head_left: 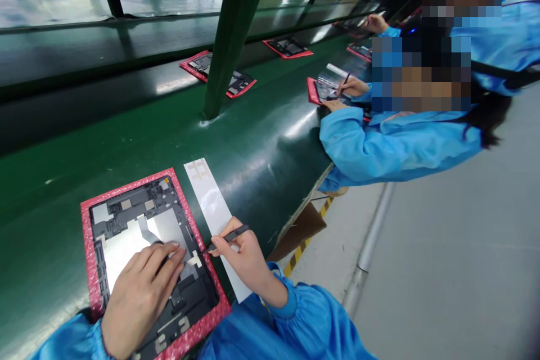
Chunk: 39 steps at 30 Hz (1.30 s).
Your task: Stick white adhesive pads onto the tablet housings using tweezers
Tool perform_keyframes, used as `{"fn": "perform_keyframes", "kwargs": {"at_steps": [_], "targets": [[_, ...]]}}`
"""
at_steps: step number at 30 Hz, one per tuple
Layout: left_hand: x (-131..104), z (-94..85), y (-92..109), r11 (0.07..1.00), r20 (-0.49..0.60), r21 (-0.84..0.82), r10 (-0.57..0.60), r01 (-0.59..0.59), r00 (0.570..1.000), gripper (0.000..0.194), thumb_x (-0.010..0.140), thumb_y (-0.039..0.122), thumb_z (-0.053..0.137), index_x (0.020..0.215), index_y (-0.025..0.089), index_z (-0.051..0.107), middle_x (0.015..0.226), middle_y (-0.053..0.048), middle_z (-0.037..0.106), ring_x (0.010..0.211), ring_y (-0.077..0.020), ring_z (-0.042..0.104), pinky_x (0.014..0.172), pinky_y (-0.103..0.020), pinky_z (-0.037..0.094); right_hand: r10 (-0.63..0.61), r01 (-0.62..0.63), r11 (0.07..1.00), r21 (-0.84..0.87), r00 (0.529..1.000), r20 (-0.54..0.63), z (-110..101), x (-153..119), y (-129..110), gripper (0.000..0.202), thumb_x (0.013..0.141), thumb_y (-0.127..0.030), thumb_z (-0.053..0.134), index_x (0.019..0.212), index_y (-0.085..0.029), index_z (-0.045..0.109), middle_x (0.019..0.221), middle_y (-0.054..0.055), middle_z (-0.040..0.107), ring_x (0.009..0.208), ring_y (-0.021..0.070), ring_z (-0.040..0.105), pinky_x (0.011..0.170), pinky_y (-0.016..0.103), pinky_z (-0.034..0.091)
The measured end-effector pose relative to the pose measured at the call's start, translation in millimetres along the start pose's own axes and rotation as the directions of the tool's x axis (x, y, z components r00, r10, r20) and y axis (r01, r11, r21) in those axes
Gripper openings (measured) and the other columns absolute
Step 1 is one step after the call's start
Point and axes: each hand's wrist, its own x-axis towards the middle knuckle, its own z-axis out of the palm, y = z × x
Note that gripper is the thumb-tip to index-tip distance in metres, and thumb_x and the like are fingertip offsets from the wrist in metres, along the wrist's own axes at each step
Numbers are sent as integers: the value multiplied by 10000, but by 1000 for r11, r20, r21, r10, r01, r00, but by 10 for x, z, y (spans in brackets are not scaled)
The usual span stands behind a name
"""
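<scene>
A tablet (171, 225) with its back off lies in front of me, its inner boards, silver plate and ribbon cable showing, inside a red bubble-wrap surround (87, 247). My left hand (141, 289) rests on the tablet with fingers stretched out, covering part of the silver plate. In my right hand (247, 259) are slim black tweezers (231, 235), gripped like a pen. Their tip is at the tablet's right edge, beside a small pale tab (194, 260). Under my right hand lies a white strip (213, 202) with beige pieces at its far end.
A green post (232, 28) rises from the green bench (169, 140). Beyond it lie more opened tablets (289, 46) in red wrap. At right, a co-worker in a blue sleeve (350, 135) handles another tablet. A cardboard box (299, 230) stands below the bench edge.
</scene>
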Motion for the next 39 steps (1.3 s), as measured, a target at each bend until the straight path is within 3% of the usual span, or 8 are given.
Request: {"fn": "perform_keyframes", "kwargs": {"at_steps": [18,21,26,30,39], "targets": [[-9,14,10,1000,11,11,0,0,1000,283,959,256,448,1170,172,618,1123,-85,637,997,-233,572,869,-383,434,14,-15,999,-30,1000,-6,0,0,-26,259,860,-374,633,689,-198,548,678,-39,531,596,146,692,500,219,523],[-32,7,7,1000,56,13,1,-2,998,303,959,247,441,1214,220,602,1156,-77,625,1012,-225,575,851,-367,446,11,-11,1000,-25,1000,-4,-1,1,-36,269,857,-385,636,683,-200,550,687,-37,528,594,144,685,504,222,530],[-77,-3,-9,995,154,-18,97,-95,983,433,977,168,309,1319,332,519,1238,-47,585,1119,-204,524,904,-342,433,-2,2,999,-38,1000,3,-6,-1,-26,245,863,-364,629,702,-204,538,683,-36,542,596,156,695,513,237,522],[-83,5,-14,989,153,-37,146,-142,977,427,988,193,273,1291,319,545,1216,-42,590,1127,-201,505,915,-329,420,-15,15,998,-60,1000,8,-12,-4,-17,242,874,-365,618,707,-203,549,684,-31,563,593,149,691,516,234,506],[-18,-31,32,991,135,44,121,-128,983,467,962,125,276,1304,304,540,1192,-44,600,1100,-218,512,918,-352,384,-39,40,995,-96,999,8,-12,-7,-9,221,879,-322,612,700,-202,561,694,-26,562,605,148,682,532,237,500]]}}
